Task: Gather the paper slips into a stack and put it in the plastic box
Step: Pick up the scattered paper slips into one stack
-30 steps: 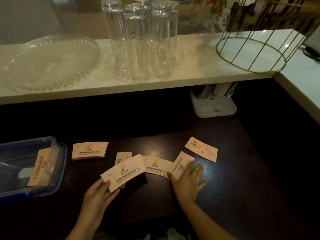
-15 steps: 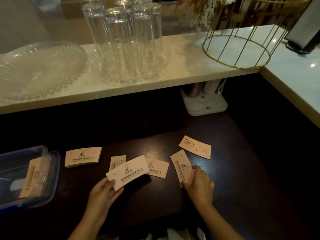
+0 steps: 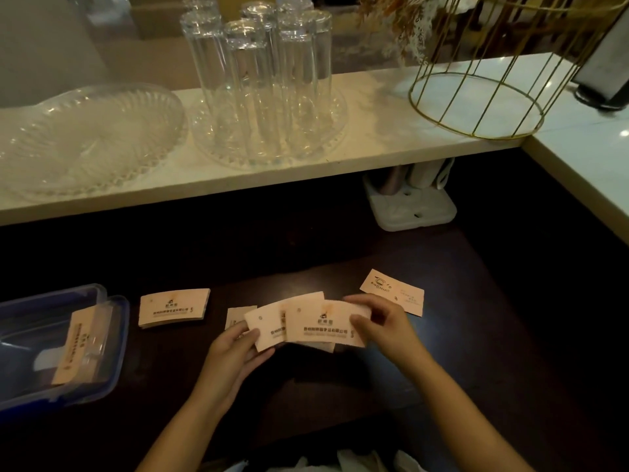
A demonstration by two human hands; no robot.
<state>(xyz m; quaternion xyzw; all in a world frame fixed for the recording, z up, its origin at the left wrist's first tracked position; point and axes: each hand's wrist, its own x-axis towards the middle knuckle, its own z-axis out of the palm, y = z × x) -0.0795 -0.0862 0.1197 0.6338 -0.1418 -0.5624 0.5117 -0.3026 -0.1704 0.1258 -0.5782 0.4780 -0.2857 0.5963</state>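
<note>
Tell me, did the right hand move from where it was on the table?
Yes. The right hand lifted off the dark table and swung left, away from the far-right slip, joining the left hand.

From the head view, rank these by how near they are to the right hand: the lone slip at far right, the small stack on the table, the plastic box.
Measured from the right hand:
1. Lone slip, just beyond it, to its right.
2. Small stack, left, past the left hand.
3. Plastic box, far left edge.

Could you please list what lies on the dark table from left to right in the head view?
Plastic box → stack of slips → left hand → fanned slips in the hands → right hand → lone slip.
</note>
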